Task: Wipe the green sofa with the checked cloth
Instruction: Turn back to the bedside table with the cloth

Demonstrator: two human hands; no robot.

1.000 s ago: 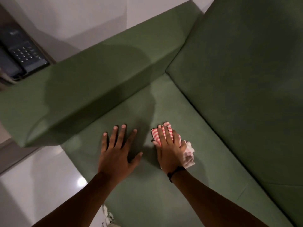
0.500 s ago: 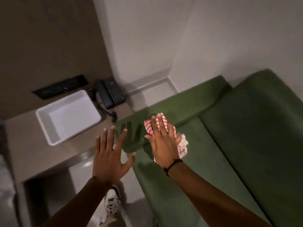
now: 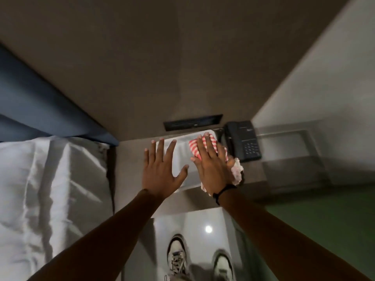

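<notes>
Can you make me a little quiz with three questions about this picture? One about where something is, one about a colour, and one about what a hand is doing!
1. Where is the black telephone?
A. Right of the white tray
B. On the bed
C. On the floor by the shoes

2. What colours is the checked cloth?
A. Blue and yellow
B. Red and white
C. All black

3. What is the left hand doing?
A. Gripping the cloth
B. Holding the telephone
C. Spread open, holding nothing

Answers:
1. A: the telephone sits on the brown side table, just right of the white tray.
2. B: red and white stripes show under the right hand.
3. C: its fingers are splayed apart with nothing in them; the right hand has the cloth.
</notes>
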